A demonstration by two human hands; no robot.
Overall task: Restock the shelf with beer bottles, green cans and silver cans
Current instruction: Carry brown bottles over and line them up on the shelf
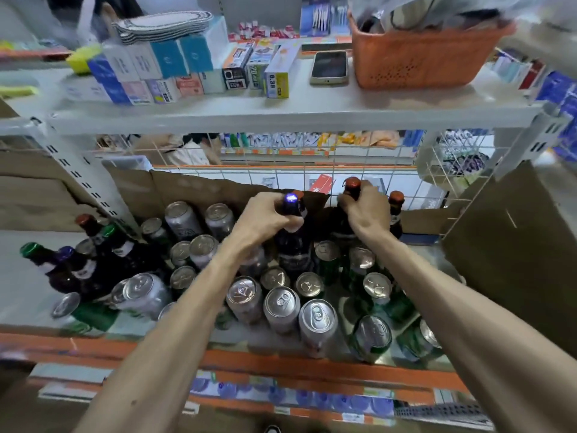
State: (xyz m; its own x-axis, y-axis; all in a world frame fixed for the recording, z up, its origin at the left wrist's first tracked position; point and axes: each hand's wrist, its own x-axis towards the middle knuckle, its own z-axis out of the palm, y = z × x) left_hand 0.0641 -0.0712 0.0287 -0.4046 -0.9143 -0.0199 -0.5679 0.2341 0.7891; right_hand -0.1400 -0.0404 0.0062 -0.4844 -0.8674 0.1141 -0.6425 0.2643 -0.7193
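The left grip (265,215) covers the neck of the purple-capped bottle (293,246), and the label below it is too blurred to read. Just behind that grip a red cap (300,194) peeps out, with its bottle hidden. The right grip (367,210) hides the neck and shoulder of the red-capped bottle (352,183). Just right of this grip, another bottle (396,201) is half covered. Below the left grip, the forearm cuts off a silver can (167,309). Far above both grips, the orange basket (415,57) holds smeared contents that run off the top edge. Well below the grips, the shelf tags (312,398) are unreadable.
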